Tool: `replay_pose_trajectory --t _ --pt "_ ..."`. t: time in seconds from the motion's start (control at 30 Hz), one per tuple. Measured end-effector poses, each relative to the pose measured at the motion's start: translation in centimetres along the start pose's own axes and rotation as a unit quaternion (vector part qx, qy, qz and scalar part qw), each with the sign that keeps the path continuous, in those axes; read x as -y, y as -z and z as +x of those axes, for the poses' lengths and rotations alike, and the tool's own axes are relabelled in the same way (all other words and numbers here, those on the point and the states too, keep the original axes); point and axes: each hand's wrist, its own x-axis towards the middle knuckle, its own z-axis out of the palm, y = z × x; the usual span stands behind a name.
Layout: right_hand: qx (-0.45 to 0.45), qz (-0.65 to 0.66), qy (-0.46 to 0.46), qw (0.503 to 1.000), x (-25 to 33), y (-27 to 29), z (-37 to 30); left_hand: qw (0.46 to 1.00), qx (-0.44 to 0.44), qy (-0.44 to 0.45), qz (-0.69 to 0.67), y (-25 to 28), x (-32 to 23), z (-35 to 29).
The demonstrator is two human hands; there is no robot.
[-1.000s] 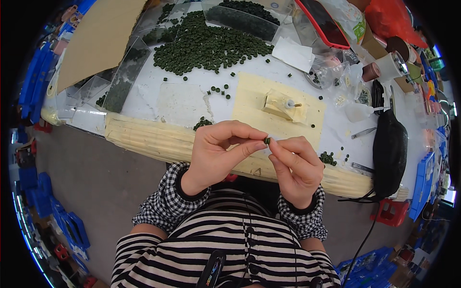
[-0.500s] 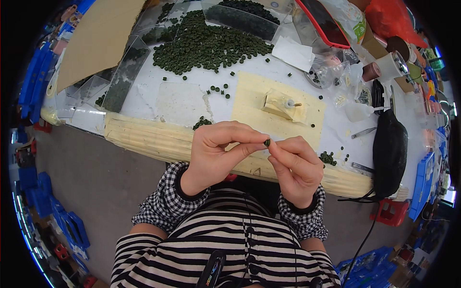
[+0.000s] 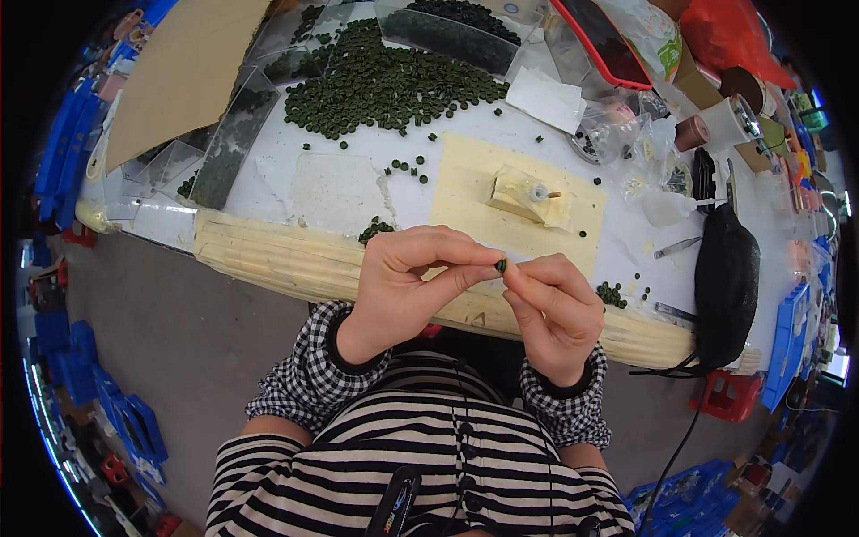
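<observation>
Between my fingertips is a small dark green grooved ring point(image 3: 501, 266), held just above the table's near edge. My left hand point(image 3: 416, 282) pinches it from the left with thumb and forefinger. From the right, the thumb and forefinger of my right hand point(image 3: 557, 309) close against the same piece. Its far details are hidden by the fingers. Beyond my hands, a taped block point(image 3: 523, 199) with a small upright peg sits on a cream sheet point(image 3: 456, 192). A large heap of like green rings point(image 3: 376, 85) spreads over the far table, and a small cluster point(image 3: 611, 294) lies right of my right hand.
Padded cream tape point(image 3: 268, 253) lines the table's near edge. Clear trays point(image 3: 234, 148) and cardboard point(image 3: 179, 72) stand at the left. A red-framed phone point(image 3: 608, 45), white tissue point(image 3: 546, 98), plastic bags, a squeeze bottle point(image 3: 669, 208) and a black pouch point(image 3: 727, 286) crowd the right side.
Both hands have shifted very slightly to the right, still pinching the ring. Everything on the table stays where it was.
</observation>
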Motion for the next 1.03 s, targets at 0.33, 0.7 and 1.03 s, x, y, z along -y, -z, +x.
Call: replay_pose_trajectory --t 0.33,0.7,1.03 --pt "0.002 0.0 -0.013 1.0 0.0 0.1 0.1 1.0 -0.008 0.0 0.01 0.0 0.2 0.1" --pt "-0.104 -0.063 -0.107 0.987 -0.1 3.0 -0.3 0.893 -0.082 -0.022 0.443 4.9 -0.6 2.1" --pt "-0.285 -0.193 -0.126 0.931 0.2 13.6 1.3 0.876 -0.128 -0.14 0.444 5.6 -0.1 2.5"
